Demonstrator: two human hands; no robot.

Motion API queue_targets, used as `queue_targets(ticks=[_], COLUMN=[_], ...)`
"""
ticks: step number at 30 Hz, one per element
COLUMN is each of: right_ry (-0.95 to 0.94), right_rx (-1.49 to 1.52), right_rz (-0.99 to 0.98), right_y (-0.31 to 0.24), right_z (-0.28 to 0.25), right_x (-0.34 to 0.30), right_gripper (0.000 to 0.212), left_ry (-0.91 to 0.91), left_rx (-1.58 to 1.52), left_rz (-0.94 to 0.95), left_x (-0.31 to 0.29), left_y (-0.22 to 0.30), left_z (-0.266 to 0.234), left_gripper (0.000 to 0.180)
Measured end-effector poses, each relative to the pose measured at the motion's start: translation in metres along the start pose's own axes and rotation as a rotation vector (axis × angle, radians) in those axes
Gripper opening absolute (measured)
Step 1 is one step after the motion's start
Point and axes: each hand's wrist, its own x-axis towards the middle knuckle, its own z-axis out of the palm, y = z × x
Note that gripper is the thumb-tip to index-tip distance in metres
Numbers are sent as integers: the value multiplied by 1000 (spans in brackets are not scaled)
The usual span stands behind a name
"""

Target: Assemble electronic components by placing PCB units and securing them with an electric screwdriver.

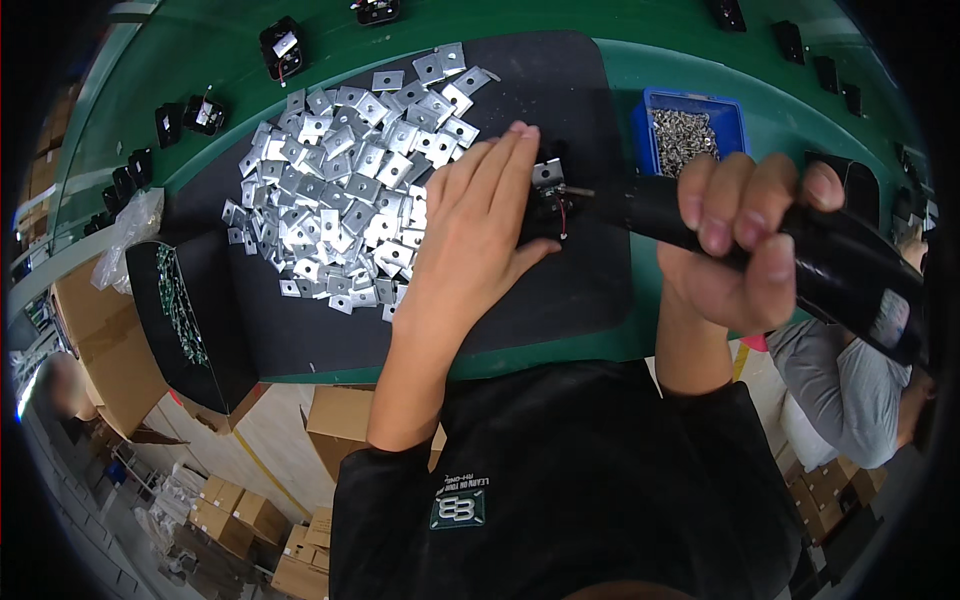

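Note:
My right hand (745,235) is wrapped round a black electric screwdriver (665,208), held nearly level with its bit (578,191) pointing left. The bit's tip reaches a small black housing (540,212) on the dark mat. Fitted in that housing is a silver metal plate (547,172), with thin red and dark wires below it. My left hand (478,215) lies over the housing's left side, fingers together along it and thumb at its near edge, gripping it; much of the housing is hidden. Left of this hand spreads a heap of square metal plates with holes (350,170).
A blue bin (740,120) of small screws stands at the right. At the left are a black box (200,320) of green circuit boards and a clear plastic bag (130,235). More black housings (282,48) line the green table's far side. Another person's grey sleeve (835,390) shows at right.

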Motion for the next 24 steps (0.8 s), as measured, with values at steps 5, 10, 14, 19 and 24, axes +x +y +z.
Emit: queue_targets(ticks=[5,10,14,19,24], right_ry=[163,186,183,170,43], right_rx=[-129,-176,-148,-107,-181], right_rz=[-44,-63,-40,-41,-21], right_y=[16,17,23,21,24], right_z=[2,0,-2,-1,-10], right_x=[-1,-6,-11,-5,4], right_gripper=[41,42,42,38,32], left_ry=[12,0,-13,29,46], left_rx=[-20,-32,-49,-45,-86], left_rz=[30,8,-7,41,69], left_x=[9,5,2,6,20], left_y=[3,3,-1,2,0], left_z=[3,6,11,9,13], left_gripper=[75,72,72,70,67])
